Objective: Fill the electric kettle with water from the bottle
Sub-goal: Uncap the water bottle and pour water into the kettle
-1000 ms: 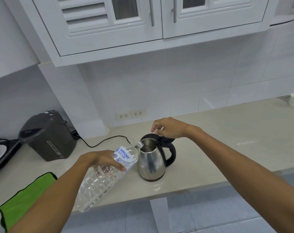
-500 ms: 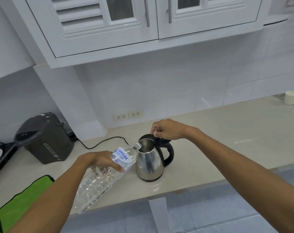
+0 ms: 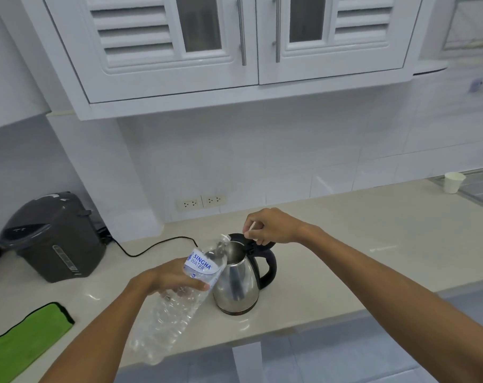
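Note:
A steel electric kettle (image 3: 236,286) with a black handle stands near the counter's front edge, its black lid (image 3: 252,241) raised. My right hand (image 3: 270,226) pinches the lid from above and holds it up; something small and white shows between its fingers. My left hand (image 3: 165,276) grips a clear plastic water bottle (image 3: 176,299) with a blue and white label. The bottle is tilted, neck up and to the right, its mouth at the kettle's open rim. The base of the bottle hangs past the counter's front edge.
A dark grey hot-water dispenser (image 3: 54,239) stands at the back left, its black cord (image 3: 152,246) running along the beige counter (image 3: 373,230). A green cloth (image 3: 27,335) lies at the front left. A white cup (image 3: 453,182) sits far right by a sink. Wall cabinets hang overhead.
The camera has tilted up a little. The bottle's neck has risen slightly against the kettle's rim. My right hand stays on the raised lid.

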The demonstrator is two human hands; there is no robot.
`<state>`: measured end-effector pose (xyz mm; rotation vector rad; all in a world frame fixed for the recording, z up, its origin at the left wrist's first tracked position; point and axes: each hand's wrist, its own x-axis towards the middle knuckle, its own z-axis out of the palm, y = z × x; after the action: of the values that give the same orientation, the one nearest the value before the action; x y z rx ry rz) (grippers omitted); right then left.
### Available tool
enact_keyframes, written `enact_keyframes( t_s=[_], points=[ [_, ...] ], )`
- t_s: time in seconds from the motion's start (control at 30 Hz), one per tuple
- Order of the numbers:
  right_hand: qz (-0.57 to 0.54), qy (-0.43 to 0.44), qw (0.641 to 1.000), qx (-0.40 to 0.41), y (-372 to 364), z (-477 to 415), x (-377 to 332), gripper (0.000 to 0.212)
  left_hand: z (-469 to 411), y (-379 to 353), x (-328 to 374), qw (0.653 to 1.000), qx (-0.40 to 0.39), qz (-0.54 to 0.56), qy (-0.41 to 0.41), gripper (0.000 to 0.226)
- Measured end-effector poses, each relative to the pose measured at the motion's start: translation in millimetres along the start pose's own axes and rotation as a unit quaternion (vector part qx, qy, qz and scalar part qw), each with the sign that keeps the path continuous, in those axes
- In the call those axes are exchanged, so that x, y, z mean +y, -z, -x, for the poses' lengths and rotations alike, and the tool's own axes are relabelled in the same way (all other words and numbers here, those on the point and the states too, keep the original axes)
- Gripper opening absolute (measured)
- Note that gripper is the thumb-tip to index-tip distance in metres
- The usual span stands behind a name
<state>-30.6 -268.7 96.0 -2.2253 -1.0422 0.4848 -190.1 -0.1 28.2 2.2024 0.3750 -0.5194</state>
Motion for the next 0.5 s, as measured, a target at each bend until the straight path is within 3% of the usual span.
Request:
enact_keyframes(
  t_s=[0.2,0.37,0.5],
  points=[
    [-0.006,0.03,0.999,0.036,-3.1,-9.4,-11.2,0.03,0.9,-16.2,-8.1,0.993,0.051,0.069,-0.085,0.082],
    [-0.086,0.048,0.994,0.045,-3.2,-17.3,-28.4,0.03,4.0,-32.3,-5.1,0.988,0.06,0.086,-0.116,0.082],
    [-0.056,0.061,0.996,-0.013,7.7,-18.3,-33.8,0.027,6.0,-40.5,-2.5,0.984,0.044,0.107,-0.132,0.079]
  ],
)
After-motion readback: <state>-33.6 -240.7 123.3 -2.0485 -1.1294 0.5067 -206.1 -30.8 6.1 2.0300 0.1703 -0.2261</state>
